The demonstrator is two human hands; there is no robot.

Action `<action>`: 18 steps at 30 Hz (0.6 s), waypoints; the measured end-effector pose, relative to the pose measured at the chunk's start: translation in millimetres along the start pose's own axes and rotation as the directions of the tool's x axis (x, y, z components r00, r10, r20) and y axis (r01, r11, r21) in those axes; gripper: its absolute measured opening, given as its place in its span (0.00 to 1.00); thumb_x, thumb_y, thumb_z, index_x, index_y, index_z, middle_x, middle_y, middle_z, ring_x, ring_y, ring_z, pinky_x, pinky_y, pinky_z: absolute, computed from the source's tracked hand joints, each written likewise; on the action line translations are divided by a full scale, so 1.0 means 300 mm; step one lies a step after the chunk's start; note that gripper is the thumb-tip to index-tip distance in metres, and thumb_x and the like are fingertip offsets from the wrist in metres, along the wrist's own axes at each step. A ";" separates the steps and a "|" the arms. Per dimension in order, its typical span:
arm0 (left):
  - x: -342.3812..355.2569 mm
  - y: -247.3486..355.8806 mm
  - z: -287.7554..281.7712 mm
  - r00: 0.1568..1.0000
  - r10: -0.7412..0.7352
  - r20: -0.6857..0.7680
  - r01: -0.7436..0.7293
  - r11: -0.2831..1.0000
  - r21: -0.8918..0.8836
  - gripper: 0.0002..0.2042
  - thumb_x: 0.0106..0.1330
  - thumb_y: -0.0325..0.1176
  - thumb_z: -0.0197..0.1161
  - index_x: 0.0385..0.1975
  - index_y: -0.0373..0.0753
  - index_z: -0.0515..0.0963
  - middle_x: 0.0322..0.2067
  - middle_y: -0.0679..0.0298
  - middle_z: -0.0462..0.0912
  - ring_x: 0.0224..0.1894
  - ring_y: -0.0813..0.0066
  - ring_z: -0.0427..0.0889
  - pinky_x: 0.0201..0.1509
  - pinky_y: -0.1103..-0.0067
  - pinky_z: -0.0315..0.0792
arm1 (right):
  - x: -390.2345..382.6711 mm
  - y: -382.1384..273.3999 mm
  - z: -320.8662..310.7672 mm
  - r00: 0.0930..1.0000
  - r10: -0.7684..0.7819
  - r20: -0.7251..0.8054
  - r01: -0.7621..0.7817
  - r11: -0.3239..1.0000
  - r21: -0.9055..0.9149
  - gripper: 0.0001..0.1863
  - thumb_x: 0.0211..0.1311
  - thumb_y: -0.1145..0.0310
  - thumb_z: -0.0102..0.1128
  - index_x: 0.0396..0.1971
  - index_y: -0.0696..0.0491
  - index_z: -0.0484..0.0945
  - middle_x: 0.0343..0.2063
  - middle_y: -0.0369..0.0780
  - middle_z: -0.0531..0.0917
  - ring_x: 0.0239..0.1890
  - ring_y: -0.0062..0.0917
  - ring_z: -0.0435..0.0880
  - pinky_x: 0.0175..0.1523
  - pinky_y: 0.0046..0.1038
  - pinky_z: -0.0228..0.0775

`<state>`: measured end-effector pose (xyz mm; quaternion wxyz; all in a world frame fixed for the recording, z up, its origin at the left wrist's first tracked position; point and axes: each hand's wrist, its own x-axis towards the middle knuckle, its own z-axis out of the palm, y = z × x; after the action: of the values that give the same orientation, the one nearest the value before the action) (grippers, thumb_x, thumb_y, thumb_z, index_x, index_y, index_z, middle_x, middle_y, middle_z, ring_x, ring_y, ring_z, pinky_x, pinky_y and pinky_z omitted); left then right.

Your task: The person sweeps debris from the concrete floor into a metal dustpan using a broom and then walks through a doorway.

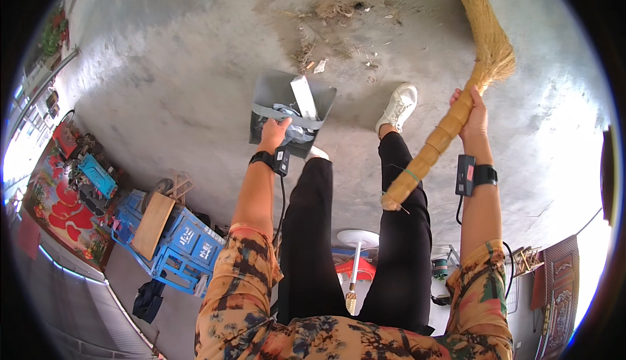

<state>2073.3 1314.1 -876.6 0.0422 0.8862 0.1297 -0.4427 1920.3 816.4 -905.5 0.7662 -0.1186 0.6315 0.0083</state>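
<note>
My left hand (274, 133) is closed round the handle strap of a grey dustpan (266, 86), which is tilted with its mouth toward the far side. Inside the dustpan lie a white box-like piece (304, 97) and some crumpled grey-blue plastic (291, 113). In my right hand (475, 113) is a straw broom (435, 143), gripped near the top of its thick segmented handle. Its bristles point up and away at the far right, and its handle end hangs in front of my right leg. Beyond the dustpan, a pile of dirt and scraps (336, 11) lies on the floor.
A small white scrap (320, 66) lies just past the dustpan. My white shoe (400, 105) stands to its right. At left are a blue cart (189, 239), a wooden board (152, 225) and a red-patterned panel (68, 210). A round white-topped stand (358, 237) is behind my legs.
</note>
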 end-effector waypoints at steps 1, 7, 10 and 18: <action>0.032 -0.034 -0.033 1.000 -0.029 0.009 0.029 0.999 0.018 0.23 0.49 0.48 0.61 0.29 0.28 0.73 0.29 0.47 0.77 0.36 0.52 0.76 0.39 0.68 0.68 | -0.006 0.013 0.008 0.998 -0.045 -0.048 0.043 0.998 -0.046 0.19 0.56 0.58 0.50 0.35 0.61 0.63 0.26 0.44 0.74 0.23 0.27 0.73 0.27 0.25 0.70; 0.209 -0.059 -0.148 0.990 0.093 0.110 -0.108 0.984 0.141 0.22 0.50 0.44 0.62 0.36 0.29 0.71 0.34 0.50 0.77 0.39 0.57 0.75 0.43 0.72 0.67 | -0.092 -0.059 -0.167 0.988 -0.086 -0.131 0.079 0.995 -0.061 0.18 0.56 0.60 0.50 0.35 0.61 0.65 0.23 0.43 0.72 0.23 0.25 0.73 0.27 0.21 0.69; 0.244 -0.012 -0.175 0.972 0.181 0.148 -0.190 0.981 0.049 0.21 0.51 0.42 0.61 0.36 0.29 0.71 0.35 0.50 0.77 0.40 0.58 0.75 0.43 0.72 0.67 | -0.092 -0.098 -0.264 0.963 -0.188 -0.193 0.169 0.979 -0.111 0.14 0.56 0.62 0.51 0.33 0.59 0.66 0.26 0.42 0.72 0.22 0.24 0.72 0.27 0.22 0.71; 0.366 0.285 -0.183 0.925 0.357 0.132 -0.369 0.925 0.088 0.23 0.53 0.46 0.58 0.36 0.28 0.70 0.35 0.47 0.76 0.40 0.54 0.74 0.42 0.70 0.67 | 0.032 0.284 -0.064 0.955 -0.067 -0.290 -0.080 0.880 -0.468 0.12 0.51 0.71 0.53 0.33 0.54 0.62 0.19 0.41 0.72 0.18 0.27 0.72 0.19 0.28 0.68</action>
<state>2201.7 1263.2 -934.1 0.0814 0.8693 -0.0643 -0.4833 1889.8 894.1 -932.7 0.6100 -0.3004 0.7184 0.1471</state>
